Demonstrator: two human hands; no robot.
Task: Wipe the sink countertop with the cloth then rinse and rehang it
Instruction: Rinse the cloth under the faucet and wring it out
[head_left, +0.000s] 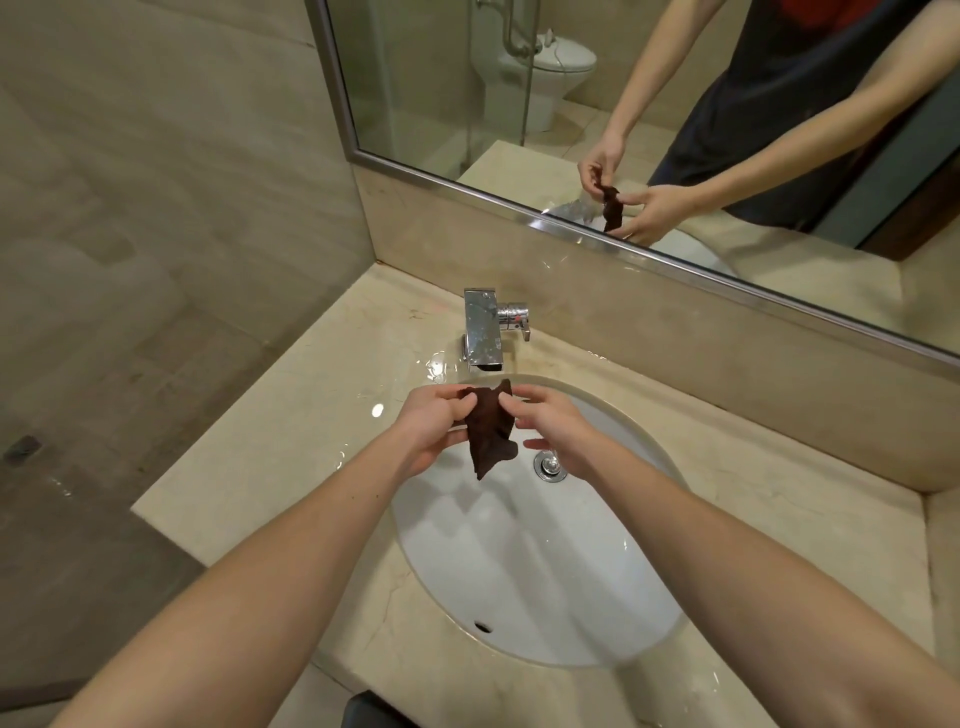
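Note:
A small dark brown cloth (488, 428) hangs crumpled over the far part of the white oval sink (519, 561), just below the chrome faucet (485, 332). My left hand (431, 426) pinches its upper left edge. My right hand (550, 428) pinches its upper right edge with thumb and forefinger, the other fingers spread. No water comes from the spout. The beige marble countertop (291, 431) around the basin is wet and shiny near the faucet.
A drain plug (548, 464) sits at the far end of the basin and an overflow hole (483, 627) near the front. A framed mirror (519, 104) runs along the back wall. The counter's left edge (171, 525) drops to a wet tiled floor.

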